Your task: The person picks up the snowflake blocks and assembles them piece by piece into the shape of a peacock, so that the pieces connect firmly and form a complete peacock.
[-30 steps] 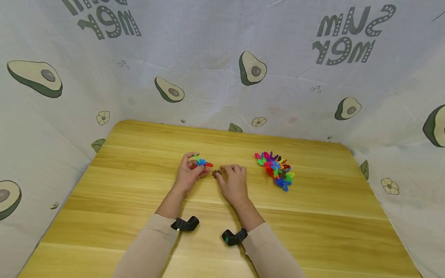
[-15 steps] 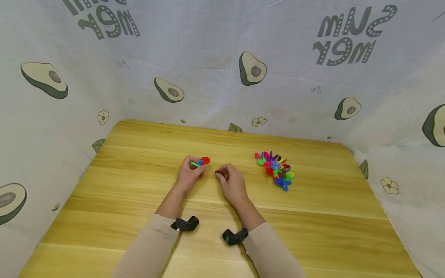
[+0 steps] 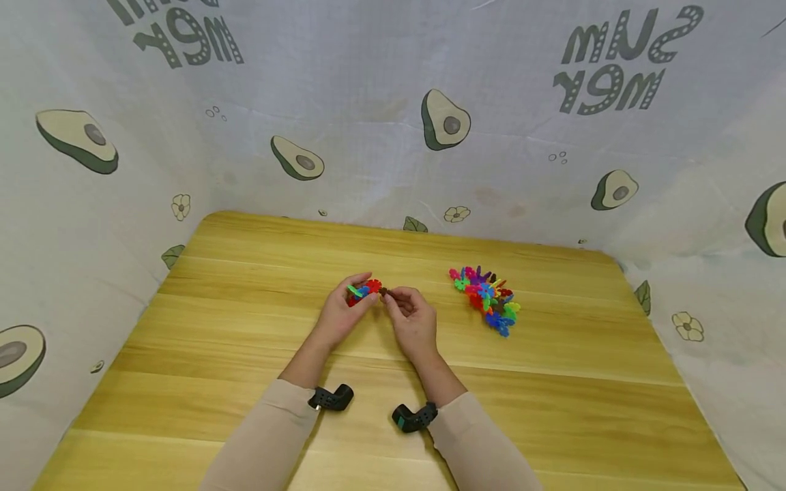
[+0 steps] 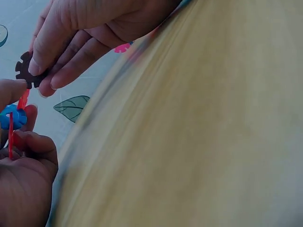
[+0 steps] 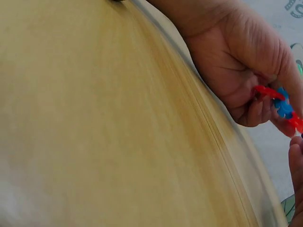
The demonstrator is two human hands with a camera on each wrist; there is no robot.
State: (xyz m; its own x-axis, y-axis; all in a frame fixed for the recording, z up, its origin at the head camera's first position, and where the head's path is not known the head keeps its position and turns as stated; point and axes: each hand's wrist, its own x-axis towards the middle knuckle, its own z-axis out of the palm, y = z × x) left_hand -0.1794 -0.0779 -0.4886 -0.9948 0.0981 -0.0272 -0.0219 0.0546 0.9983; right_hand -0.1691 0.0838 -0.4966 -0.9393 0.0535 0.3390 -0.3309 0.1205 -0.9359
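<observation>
In the head view my left hand grips a small cluster of joined plastic snowflake discs, with red, blue and green pieces. Its red disc points toward the right hand, and the blue disc sits between two red ones in the left wrist view. My right hand pinches a dark brown snowflake disc between thumb and fingers. The brown disc's notched edge meets the edge of the red disc. Both hands are close together over the middle of the table.
A larger assembly of multicoloured snowflake discs lies on the wooden table, right of the hands. Black devices are strapped to the left wrist and right wrist. A white curtain with printed avocados hangs behind the table's far edge.
The right hand has picked the brown disc up from the table. The left hand has turned its cluster and moved right, bringing the red disc against the brown one.
</observation>
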